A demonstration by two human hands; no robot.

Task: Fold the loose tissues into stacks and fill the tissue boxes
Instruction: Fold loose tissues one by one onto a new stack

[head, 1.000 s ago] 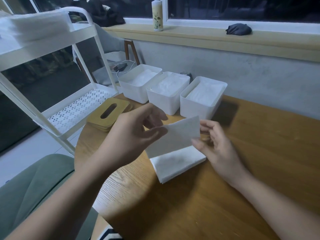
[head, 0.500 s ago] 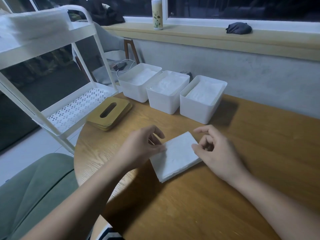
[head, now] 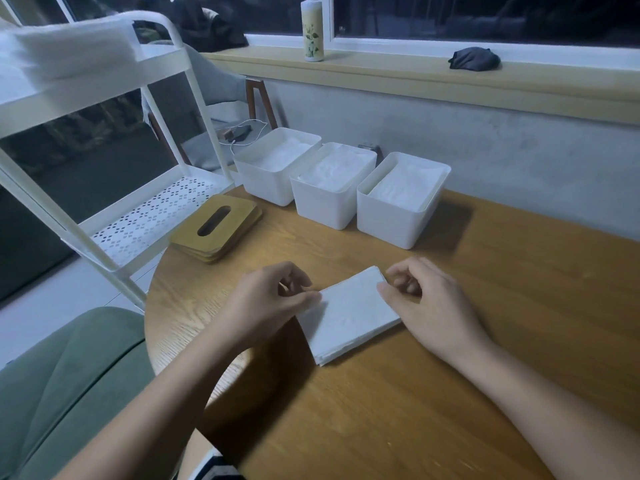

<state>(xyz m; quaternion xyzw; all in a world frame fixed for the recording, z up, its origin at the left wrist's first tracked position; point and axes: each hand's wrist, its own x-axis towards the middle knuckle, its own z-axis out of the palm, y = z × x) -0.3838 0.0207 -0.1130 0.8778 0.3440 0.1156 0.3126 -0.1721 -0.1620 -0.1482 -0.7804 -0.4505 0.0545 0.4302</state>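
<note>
A flat white stack of folded tissues [head: 349, 317] is laid on the round wooden table [head: 485, 358] between the left hand [head: 266, 303] and the right hand [head: 429, 306]. Farther off, three white plastic boxes [head: 325, 206] are lined up, with slotted wooden lids [head: 216, 232] stacked to their left.

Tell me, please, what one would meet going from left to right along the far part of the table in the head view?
Stack of slotted wooden lids → left tissue box → middle tissue box → right tissue box.
</note>
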